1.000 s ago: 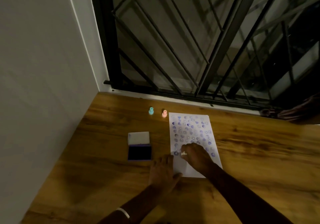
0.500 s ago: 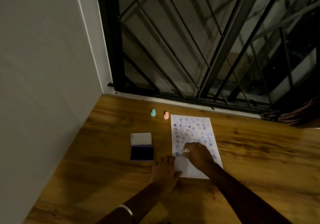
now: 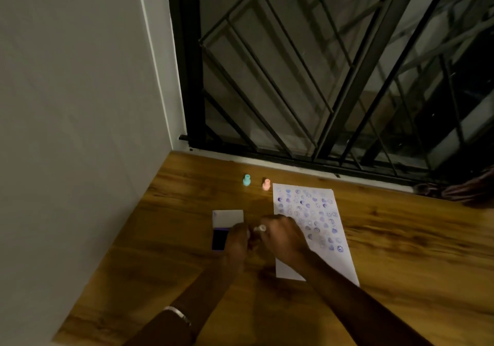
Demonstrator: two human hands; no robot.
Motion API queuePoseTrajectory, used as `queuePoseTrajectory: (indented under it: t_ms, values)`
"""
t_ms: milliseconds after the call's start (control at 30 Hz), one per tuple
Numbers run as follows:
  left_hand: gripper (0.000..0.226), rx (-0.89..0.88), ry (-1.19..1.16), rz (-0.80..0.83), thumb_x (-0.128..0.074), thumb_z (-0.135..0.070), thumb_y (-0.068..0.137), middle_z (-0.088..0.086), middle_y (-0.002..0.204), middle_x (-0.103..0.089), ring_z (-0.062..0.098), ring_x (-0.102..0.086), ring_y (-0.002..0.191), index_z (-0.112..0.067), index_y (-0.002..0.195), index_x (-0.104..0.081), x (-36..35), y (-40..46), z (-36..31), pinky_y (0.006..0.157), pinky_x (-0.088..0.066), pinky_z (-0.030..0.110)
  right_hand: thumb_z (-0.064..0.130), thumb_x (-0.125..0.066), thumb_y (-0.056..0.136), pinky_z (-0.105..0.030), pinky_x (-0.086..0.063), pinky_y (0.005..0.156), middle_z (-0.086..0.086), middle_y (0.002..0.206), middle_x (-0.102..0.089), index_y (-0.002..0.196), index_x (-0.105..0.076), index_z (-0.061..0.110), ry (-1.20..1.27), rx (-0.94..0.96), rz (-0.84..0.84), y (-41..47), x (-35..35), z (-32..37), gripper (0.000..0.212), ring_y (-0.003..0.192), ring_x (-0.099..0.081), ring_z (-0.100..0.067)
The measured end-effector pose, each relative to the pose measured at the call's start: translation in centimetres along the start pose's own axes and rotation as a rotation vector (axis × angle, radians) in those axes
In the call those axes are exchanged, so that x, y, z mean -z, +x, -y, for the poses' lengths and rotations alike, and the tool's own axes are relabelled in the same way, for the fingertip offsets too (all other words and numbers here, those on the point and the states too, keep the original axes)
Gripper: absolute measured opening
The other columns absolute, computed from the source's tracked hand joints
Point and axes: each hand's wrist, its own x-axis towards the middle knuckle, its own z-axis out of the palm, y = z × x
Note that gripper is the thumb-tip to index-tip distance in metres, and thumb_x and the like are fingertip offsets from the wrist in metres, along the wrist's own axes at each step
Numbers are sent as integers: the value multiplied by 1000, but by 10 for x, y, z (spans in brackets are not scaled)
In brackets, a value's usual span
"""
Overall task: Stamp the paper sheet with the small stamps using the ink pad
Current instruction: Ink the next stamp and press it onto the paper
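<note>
A white paper sheet [image 3: 318, 228] covered with several purple stamp prints lies on the wooden floor. My right hand [image 3: 283, 238] holds a small pale stamp [image 3: 259, 229] just left of the sheet's edge. My left hand [image 3: 236, 241] rests on the right part of the open ink pad [image 3: 220, 238], fingers bent over the dark pad; its white lid [image 3: 228, 217] lies flat behind. A teal stamp [image 3: 247, 180] and a pink stamp [image 3: 266, 184] stand upright beyond the sheet's far left corner.
The wooden floor [image 3: 401, 252] ends at a grey wall [image 3: 80, 105] on the left and a black metal window grille [image 3: 320, 78] at the back. A dark bundle [image 3: 459, 190] lies at the far right by the grille.
My right hand left the sheet with the stamp and moved left toward the ink pad. My left hand slid from the sheet's lower left corner onto the ink pad.
</note>
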Motion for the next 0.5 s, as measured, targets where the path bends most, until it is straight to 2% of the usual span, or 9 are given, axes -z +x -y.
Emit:
queuePoseTrajectory:
  t_ms: [100, 233, 300, 367, 433, 500]
  values:
    - [23, 10, -190, 24, -38, -19, 101, 11, 87, -56, 23, -54, 78, -6, 101, -57, 6, -4, -5, 74, -48, 37, 18, -60, 87, -33, -54, 86, -6, 106, -71, 104, -67, 17, 12, 66, -34, 4, -9, 18, 18, 94, -67, -21]
    - [30, 45, -386, 53, -37, -30, 102, 10, 96, -57, 21, -55, 82, -8, 109, -57, 14, -6, -3, 71, -46, 34, 17, -60, 89, -33, -55, 85, -6, 104, -71, 104, -66, 16, 8, 109, -48, 9, -13, 30, 17, 95, -67, -20]
    - [34, 91, -449, 56, -39, -36, 101, 15, 112, -57, 28, -56, 105, -9, 111, -57, 17, -6, -2, 84, -45, 40, 17, -61, 89, -33, -54, 87, -8, 105, -71, 106, -67, 14, 6, 135, -29, 10, -16, 34, 18, 97, -67, -21]
    - [45, 148, -503, 42, -44, -39, 99, 17, 131, -52, 33, -47, 127, -7, 131, -47, 21, -4, -3, 94, -41, 44, 19, -61, 88, -33, -52, 92, -8, 107, -71, 107, -67, 14, -9, 151, -30, 10, -17, 38, 20, 100, -65, -21]
    - [50, 162, -555, 38, -48, -38, 97, 16, 138, -49, 32, -43, 132, -8, 137, -40, 23, -1, -3, 94, -40, 44, 23, -61, 87, -35, -48, 96, -9, 109, -70, 107, -67, 13, -17, 160, -30, 9, -19, 40, 23, 103, -63, -22]
    - [48, 148, -571, 22, -51, -37, 96, 14, 131, -52, 32, -47, 127, -9, 135, -43, 24, 2, 1, 92, -43, 45, 26, -63, 86, -35, -46, 98, -10, 111, -69, 108, -66, 13, -30, 156, -16, 10, -19, 42, 26, 106, -61, -23]
